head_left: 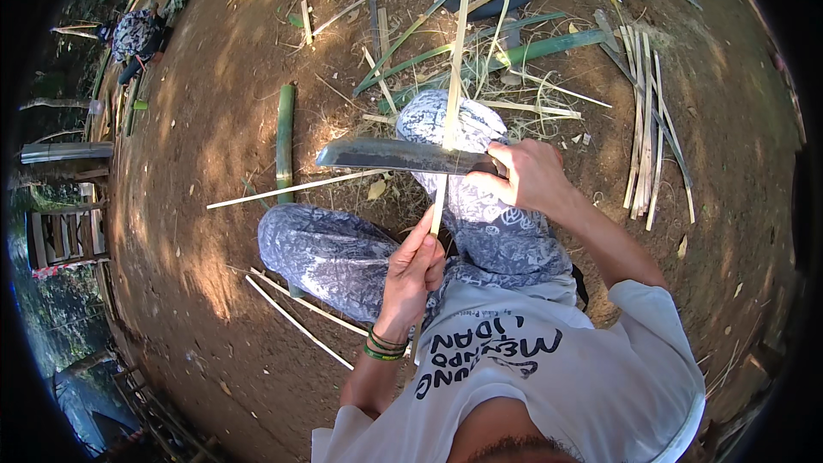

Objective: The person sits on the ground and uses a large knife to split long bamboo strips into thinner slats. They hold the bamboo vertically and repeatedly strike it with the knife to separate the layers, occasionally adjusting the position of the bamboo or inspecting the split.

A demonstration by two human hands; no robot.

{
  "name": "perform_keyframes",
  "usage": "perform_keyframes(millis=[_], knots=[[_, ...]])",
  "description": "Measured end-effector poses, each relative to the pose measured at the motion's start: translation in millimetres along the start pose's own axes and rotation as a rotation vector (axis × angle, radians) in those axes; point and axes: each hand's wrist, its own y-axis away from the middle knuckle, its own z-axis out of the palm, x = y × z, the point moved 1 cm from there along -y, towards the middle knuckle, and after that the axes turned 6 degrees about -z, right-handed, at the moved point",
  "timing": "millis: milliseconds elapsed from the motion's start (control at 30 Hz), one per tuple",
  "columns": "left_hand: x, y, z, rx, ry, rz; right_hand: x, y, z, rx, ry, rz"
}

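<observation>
My left hand (415,267) is closed round the lower end of a long pale bamboo strip (456,69), which points away from me over my raised right knee. In my right hand (530,176) is a machete (386,154), gripped at its handle end. Its broad dark blade lies crosswise over the strip, just beyond my left hand, with the tip toward the left. The blade hides part of the strip, and I cannot tell how deep its edge sits. Most of the machete's handle is covered by my right fingers.
Split strips (643,120) lie bundled on the right. A green bamboo pole (285,133) rests left of my knees. Ahead are green bamboo pieces (557,45), shavings and a black ring-shaped tube (489,7). Another person (137,39) is at the far left.
</observation>
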Motion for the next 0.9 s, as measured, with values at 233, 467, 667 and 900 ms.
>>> perform_keyframes(millis=[233,467,667,900], knots=[[-3.9,20.4,-3.7,0.118,-0.055,-0.051,-3.5,4.0,1.6,-0.01,0.032,-0.05],[-29.8,64.9,-19.4,0.15,-0.08,-0.057,13.5,8.1,2.0,0.014,-0.029,0.15],[-5.4,23.4,-11.6,0.137,-0.069,-0.039,14.6,10.9,13.3,0.081,-0.212,0.079],[13.5,-40.2,7.9,0.095,-0.03,0.079,-5.4,-2.0,-5.9,0.04,-0.006,-0.067]])
